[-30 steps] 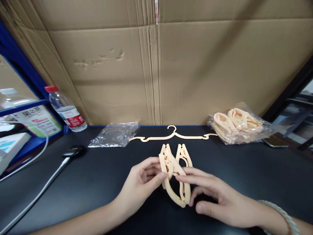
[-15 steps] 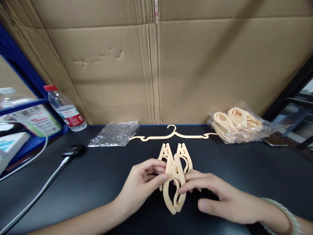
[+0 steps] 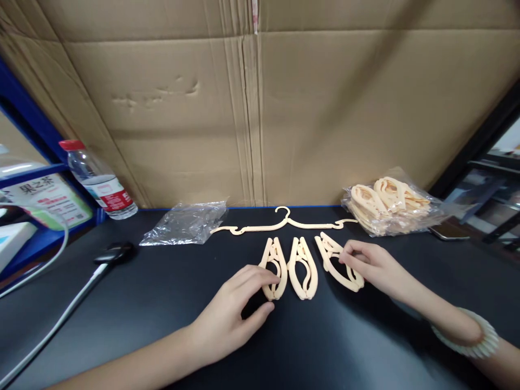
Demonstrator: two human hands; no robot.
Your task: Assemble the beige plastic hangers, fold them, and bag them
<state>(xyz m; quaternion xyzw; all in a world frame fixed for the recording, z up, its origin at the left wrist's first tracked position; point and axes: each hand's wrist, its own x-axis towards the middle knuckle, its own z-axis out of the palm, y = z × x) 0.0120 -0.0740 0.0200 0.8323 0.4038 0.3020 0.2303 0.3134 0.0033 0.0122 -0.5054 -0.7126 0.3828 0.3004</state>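
Three folded beige hangers are on the black table in front of me. My right hand (image 3: 371, 265) pinches the right-hand folded hanger (image 3: 331, 254), which is tilted at an angle. At the left folded hanger (image 3: 283, 273), my left hand (image 3: 239, 303) rests its fingertips over the lower part, with the thumb apart and not gripping. Between my hands lies the middle folded hanger (image 3: 314, 276), touched by neither. Farther back, an unfolded hanger (image 3: 266, 227) of the same colour stretches sideways, its hook pointing away from me.
A clear bag of folded hangers (image 3: 390, 203) sits at the back right, with a phone (image 3: 449, 231) beside it. An empty plastic bag (image 3: 187, 223) lies back left, near a bottle (image 3: 103, 187). A black device with a white cable (image 3: 112, 253) is at left. Cardboard (image 3: 182, 119) stands behind.
My right hand has moved right and away from me with a folded hanger, out of the front cluster. My left hand has let go of that hanger and stays over the left one.
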